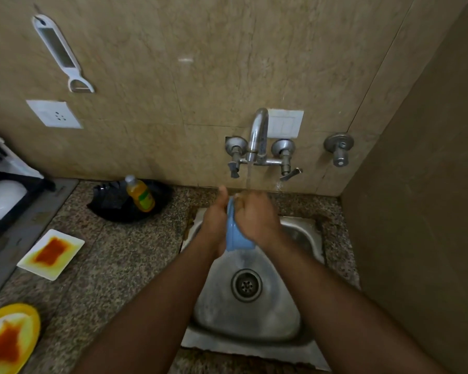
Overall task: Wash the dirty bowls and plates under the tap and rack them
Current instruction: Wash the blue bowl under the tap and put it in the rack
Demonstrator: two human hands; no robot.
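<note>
While water runs from tap (257,133): one blue bowl (235,236) over sink (303,233), clasped by left hand (214,225) and right hand (257,217), fingers curled round it. Two stained plates on bench (119,265): white plate (51,253), yellow plate (10,338).

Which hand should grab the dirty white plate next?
Probably the left hand. The white plate lies on the counter on the left; the right hand would have to cross over. Both now hold the blue bowl.
</note>
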